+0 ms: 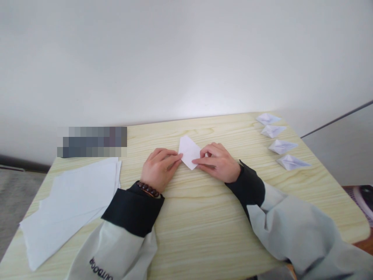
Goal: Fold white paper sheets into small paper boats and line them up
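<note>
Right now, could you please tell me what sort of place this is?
Probably an indoor room, perhaps at home: a wood-grain table stands by a pale wall, bearing paper sheets and four folded paper pieces.

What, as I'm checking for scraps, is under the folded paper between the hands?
The table shows around the folded paper; what is directly beneath is covered and cannot be seen.

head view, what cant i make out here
All in the head view:
Underside of the folded paper: turned away from the camera.
Part of its right edge: covered by the right hand.
Number of sheets in the loose paper pile: they overlap.
What sits at the table's far left: masked by a pixelated patch.
The dark object at far right: cut off by the picture's edge.
</note>
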### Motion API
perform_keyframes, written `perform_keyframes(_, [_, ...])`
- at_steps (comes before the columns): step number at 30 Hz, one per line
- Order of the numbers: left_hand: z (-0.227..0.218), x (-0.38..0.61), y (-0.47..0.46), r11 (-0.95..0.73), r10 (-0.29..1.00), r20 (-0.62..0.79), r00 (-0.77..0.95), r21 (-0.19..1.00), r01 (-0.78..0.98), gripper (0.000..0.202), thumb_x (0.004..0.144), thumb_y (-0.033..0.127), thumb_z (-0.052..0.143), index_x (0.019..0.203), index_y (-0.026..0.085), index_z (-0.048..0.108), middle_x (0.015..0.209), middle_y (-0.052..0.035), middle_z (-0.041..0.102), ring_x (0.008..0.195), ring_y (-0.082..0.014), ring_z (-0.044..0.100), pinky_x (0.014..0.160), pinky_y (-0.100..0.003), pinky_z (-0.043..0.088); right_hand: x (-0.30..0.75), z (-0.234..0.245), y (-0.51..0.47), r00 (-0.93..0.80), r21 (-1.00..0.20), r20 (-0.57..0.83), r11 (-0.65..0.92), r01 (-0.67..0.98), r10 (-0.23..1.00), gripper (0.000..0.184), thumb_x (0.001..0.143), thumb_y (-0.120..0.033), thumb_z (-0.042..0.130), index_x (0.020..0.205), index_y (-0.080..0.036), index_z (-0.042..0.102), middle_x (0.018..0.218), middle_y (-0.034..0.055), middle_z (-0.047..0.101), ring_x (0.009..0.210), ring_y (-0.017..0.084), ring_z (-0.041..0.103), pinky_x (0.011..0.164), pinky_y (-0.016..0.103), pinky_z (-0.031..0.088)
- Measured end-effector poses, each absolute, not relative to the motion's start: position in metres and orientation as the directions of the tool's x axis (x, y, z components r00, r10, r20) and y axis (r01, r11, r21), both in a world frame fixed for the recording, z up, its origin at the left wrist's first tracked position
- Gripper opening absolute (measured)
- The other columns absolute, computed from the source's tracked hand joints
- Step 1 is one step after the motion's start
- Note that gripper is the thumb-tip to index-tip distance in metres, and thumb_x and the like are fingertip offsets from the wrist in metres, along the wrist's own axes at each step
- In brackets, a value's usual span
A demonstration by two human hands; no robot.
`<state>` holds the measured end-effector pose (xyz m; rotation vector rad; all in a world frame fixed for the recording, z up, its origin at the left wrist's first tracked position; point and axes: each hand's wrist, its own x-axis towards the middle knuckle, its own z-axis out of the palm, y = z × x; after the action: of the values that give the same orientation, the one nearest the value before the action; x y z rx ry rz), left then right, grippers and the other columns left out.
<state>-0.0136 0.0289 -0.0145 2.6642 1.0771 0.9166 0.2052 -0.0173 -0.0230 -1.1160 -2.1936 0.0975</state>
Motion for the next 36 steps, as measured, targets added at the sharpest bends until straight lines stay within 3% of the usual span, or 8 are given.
perform_keyframes(2, [-0.014, -0.013, 0.027, -0.743, 0.653, 0.49, 0.578, 0.269, 0.612, 0.018, 0.083, 0.029, 0.057, 0.088, 0.023, 0.073, 0.103, -0.0079, 0.067, 0.095, -0.0232, 0.059, 0.08, -0.038, 0.05, 0.205, -0.024, -0.016, -0.368, -0.369, 0.525, 0.595, 0.714, 0.767, 0.014, 0.085, -0.028, 0.056, 0.087, -0.023, 0.069, 0.08, 0.004, 0.058, 0.073, 0.015, 0.049, 0.068, 0.032, 0.037])
perform_keyframes(6, [-0.015, -0.011, 0.023, -0.823, 0.555, 0.454, 0.696, 0.178, 0.54, 0.022, 0.086, 0.025, 0.052, 0.099, 0.022, 0.069, 0.121, -0.0069, 0.061, 0.116, -0.0251, 0.053, 0.091, -0.04, 0.045, 0.204, -0.024, -0.015, -0.193, -0.528, 0.463, 0.444, 0.724, 0.865, 0.018, 0.087, -0.026, 0.051, 0.08, -0.017, 0.065, 0.08, 0.0056, 0.057, 0.071, 0.015, 0.052, 0.065, 0.029, 0.042])
perform_keyframes(11, [-0.017, -0.009, 0.02, -0.866, 0.487, 0.43, 0.76, 0.125, 0.484, 0.025, 0.087, 0.023, 0.049, 0.107, 0.021, 0.064, 0.119, -0.005, 0.063, 0.114, -0.0223, 0.055, 0.093, -0.039, 0.044, 0.202, -0.023, -0.014, -0.097, -0.589, 0.406, 0.341, 0.733, 0.909, 0.021, 0.089, -0.028, 0.048, 0.075, -0.017, 0.06, 0.074, 0.0042, 0.055, 0.068, 0.015, 0.051, 0.063, 0.029, 0.042])
perform_keyframes(22, [-0.014, -0.007, 0.017, -0.908, 0.388, 0.51, 0.767, 0.069, 0.414, 0.023, 0.084, 0.018, 0.052, 0.103, 0.017, 0.065, 0.11, -0.0042, 0.067, 0.107, -0.0213, 0.06, 0.089, -0.037, 0.05, 0.201, -0.025, -0.012, -0.081, -0.468, 0.363, 0.257, 0.846, 0.928, 0.025, 0.09, -0.032, 0.045, 0.072, -0.017, 0.054, 0.074, 0.0045, 0.054, 0.072, 0.017, 0.049, 0.069, 0.03, 0.038])
perform_keyframes(31, [-0.013, -0.004, 0.013, -0.905, 0.393, 0.512, 0.764, 0.07, 0.419, 0.022, 0.082, 0.017, 0.053, 0.1, 0.017, 0.066, 0.11, -0.0036, 0.067, 0.105, -0.02, 0.061, 0.09, -0.036, 0.051, 0.198, -0.024, -0.013, -0.063, -0.372, 0.32, 0.187, 0.909, 0.945, 0.023, 0.089, -0.033, 0.046, 0.072, -0.018, 0.052, 0.078, 0.0045, 0.055, 0.077, 0.018, 0.049, 0.073, 0.031, 0.036])
perform_keyframes(36, [-0.011, -0.005, 0.013, -0.898, 0.414, 0.473, 0.778, 0.074, 0.433, 0.031, 0.084, 0.018, 0.05, 0.113, 0.019, 0.061, 0.113, -0.0038, 0.066, 0.107, -0.0199, 0.06, 0.091, -0.037, 0.051, 0.197, -0.024, -0.013, -0.053, -0.336, 0.316, 0.164, 0.927, 0.947, 0.022, 0.088, -0.033, 0.047, 0.071, -0.019, 0.051, 0.079, 0.0041, 0.055, 0.077, 0.018, 0.049, 0.072, 0.031, 0.035])
